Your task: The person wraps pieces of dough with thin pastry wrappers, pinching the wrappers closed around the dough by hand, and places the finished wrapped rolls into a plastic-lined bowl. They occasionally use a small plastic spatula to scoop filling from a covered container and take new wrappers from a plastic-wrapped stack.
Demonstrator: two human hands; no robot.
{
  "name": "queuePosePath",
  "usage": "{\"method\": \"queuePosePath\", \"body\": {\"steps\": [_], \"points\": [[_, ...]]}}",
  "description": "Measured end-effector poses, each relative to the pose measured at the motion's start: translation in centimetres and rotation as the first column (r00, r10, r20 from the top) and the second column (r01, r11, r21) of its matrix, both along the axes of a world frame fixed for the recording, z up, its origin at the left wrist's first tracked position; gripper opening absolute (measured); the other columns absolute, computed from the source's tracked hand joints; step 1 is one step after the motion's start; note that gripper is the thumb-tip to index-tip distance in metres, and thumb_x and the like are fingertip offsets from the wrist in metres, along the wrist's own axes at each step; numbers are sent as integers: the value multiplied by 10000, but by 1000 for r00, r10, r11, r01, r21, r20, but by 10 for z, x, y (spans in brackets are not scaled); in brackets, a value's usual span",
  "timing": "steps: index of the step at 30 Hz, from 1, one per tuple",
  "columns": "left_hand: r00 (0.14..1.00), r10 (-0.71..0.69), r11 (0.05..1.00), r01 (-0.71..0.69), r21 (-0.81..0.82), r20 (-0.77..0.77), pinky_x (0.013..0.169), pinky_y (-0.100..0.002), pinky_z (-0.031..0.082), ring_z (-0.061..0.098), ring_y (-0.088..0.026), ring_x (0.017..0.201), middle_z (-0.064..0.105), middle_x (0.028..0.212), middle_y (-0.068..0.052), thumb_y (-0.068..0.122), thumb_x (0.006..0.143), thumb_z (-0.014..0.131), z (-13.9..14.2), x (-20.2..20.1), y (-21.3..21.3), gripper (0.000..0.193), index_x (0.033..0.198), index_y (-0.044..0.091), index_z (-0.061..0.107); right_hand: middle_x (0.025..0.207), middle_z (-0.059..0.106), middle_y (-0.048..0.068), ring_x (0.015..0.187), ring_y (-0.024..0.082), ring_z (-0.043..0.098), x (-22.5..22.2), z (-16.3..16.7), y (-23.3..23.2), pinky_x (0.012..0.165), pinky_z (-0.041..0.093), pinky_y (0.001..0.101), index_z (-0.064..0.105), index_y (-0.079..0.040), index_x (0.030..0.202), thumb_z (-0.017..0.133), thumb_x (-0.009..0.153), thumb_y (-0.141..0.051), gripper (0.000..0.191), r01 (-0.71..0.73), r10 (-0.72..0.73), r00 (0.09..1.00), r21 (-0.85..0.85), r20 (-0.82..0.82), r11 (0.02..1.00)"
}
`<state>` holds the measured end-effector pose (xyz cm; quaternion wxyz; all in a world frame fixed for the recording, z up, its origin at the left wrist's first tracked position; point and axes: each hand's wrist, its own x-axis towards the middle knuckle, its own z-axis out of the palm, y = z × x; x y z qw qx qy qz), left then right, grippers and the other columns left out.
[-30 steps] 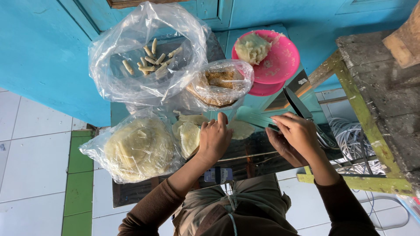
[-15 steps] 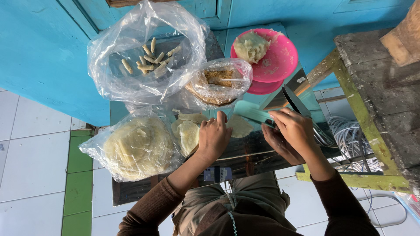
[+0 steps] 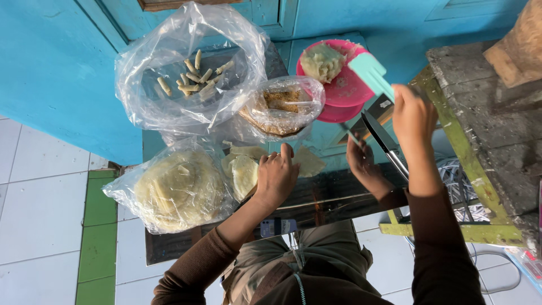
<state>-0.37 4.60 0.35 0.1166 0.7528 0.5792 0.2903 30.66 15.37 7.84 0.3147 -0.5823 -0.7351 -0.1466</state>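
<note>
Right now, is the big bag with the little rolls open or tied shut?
Open. The bag's mouth is spread wide, not knotted, so the rolls lie in plain view inside.

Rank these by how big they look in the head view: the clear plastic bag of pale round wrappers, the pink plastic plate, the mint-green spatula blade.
1. Clear plastic bag of pale round wrappers, largest.
2. Pink plastic plate, clearly smaller.
3. Mint-green spatula blade, smallest, though the right hand raises it nearer the camera, so it may look bigger than it is.

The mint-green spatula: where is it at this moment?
In the head view, the mint-green spatula is upper right, raised in the right hand, its blade over the pink bowl of pale filling.
</note>
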Motion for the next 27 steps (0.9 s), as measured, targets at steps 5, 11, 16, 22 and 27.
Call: {"method": "queuePosePath", "body": {"steps": [5, 11, 16, 22, 27], "points": [[1000, -10, 1000, 9, 21, 13, 777, -487, 465, 682, -358, 839, 671, 768, -137, 195, 863, 741, 2, -1, 2, 377, 1068, 71, 449, 1048, 710, 158, 916, 390, 698, -24, 0, 61, 751, 542, 500, 763, -104, 1104, 634, 1011, -76, 161, 98, -70, 979, -143, 191, 985], [1000, -12, 1000, 12, 9, -2, 768, -478, 464, 682, -349, 827, 669, 749, -126, 199, 862, 745, 5, 0, 1, 372, 1062, 76, 456, 1142, 714, 94, 1036, 310, 659, -71, 5, 46, 908, 459, 449, 751, -111, 1161, 717, 948, -205, 235, -146, 106, 975, 206, 196, 968], [1000, -12, 1000, 12, 19, 14, 785, -478, 462, 682, -342, 806, 669, 760, -118, 198, 871, 740, 5, 1, -1, 366, 1065, 71, 457, 1106, 713, 18, 1032, 270, 640, -90, 9, 34, 944, 447, 453, 740, -158, 1149, 757, 1042, -206, 119, -250, 248, 966, 17, 75, 968], [999, -27, 999, 26, 33, 23, 776, -482, 463, 683, -347, 815, 672, 767, -122, 195, 855, 738, 6, 3, 0, 365, 1055, 69, 460, 1058, 739, 34, 964, 287, 680, -74, 27, 14, 854, 482, 440, 734, -147, 1109, 785, 909, -228, 222, -144, 114, 967, 118, 226, 983], [999, -16, 1000, 16, 17, 31, 784, -484, 463, 684, -349, 832, 675, 784, -128, 192, 860, 734, 2, 3, -1, 363, 1066, 68, 461, 912, 736, 114, 792, 263, 721, -108, 2, 25, 664, 545, 372, 658, -42, 1192, 805, 930, -285, 386, -427, 349, 896, -319, -275, 846]]}}
